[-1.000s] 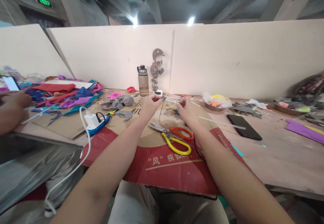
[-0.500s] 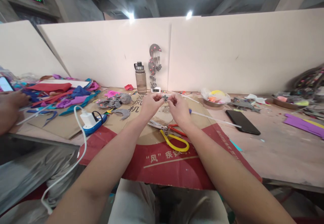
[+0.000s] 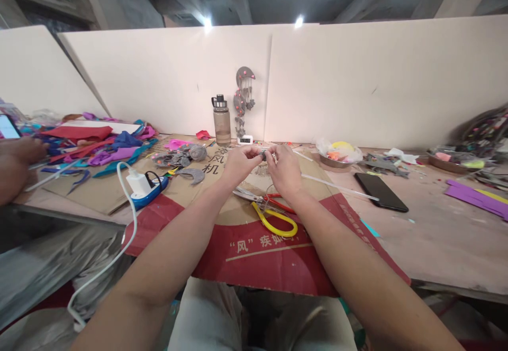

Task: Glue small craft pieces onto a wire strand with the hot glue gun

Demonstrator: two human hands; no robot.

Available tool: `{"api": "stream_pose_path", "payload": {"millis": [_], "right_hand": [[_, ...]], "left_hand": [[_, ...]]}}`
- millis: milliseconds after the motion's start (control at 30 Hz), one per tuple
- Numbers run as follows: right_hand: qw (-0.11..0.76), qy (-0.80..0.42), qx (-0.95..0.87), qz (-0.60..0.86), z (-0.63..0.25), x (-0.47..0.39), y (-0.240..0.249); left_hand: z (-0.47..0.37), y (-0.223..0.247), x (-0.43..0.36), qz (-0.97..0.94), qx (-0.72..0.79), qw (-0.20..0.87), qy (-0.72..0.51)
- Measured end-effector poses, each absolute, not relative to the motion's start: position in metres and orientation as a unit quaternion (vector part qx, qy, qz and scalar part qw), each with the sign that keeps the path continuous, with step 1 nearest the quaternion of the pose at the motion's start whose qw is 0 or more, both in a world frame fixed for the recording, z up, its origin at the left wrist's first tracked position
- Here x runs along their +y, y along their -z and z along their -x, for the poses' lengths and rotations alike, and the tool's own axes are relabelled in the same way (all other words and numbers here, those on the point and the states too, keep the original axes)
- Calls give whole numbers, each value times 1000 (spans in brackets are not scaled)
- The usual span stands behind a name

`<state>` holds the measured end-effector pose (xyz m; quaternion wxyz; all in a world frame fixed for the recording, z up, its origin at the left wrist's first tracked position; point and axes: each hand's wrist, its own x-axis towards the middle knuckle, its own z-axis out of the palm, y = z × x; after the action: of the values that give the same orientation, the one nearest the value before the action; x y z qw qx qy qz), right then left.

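Observation:
My left hand (image 3: 241,163) and my right hand (image 3: 284,169) meet above the cardboard sheet (image 3: 222,210), fingertips pinched on a small grey piece (image 3: 263,155) between them. The fingers cover most of that piece. Just below my hands lie scissors (image 3: 273,217) with one yellow and one red handle. A grey felt crescent (image 3: 191,174) and a pile of grey felt pieces (image 3: 177,158) are left of my left hand. Behind my hands, a grey moon-shaped hanging ornament (image 3: 245,78) with pink dots is against the white panel.
A bottle (image 3: 221,123) and small clock (image 3: 245,140) stand at the back. Left are a power strip (image 3: 148,195), coloured felt scraps (image 3: 119,150) and another person's hand (image 3: 18,163). Right are a glue stick (image 3: 341,187), a black phone (image 3: 381,192) and a bowl (image 3: 335,161).
My fingers have closed further over the small grey piece, which shows less now. My right hand has turned and shifted slightly to the right.

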<state>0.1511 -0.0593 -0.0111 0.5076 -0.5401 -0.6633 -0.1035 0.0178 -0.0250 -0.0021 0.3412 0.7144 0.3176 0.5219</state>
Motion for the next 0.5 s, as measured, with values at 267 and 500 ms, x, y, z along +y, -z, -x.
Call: {"api": "stream_pose_path", "payload": {"millis": [267,500], "right_hand": [[523,90,-658,534,-156,-57,12],[529,70,-648,544,-155,-58,10]], "left_hand": [[-18,3,-20,-692,276,471,-472],[-18,4,-20,-681,270,479,-484]]}}
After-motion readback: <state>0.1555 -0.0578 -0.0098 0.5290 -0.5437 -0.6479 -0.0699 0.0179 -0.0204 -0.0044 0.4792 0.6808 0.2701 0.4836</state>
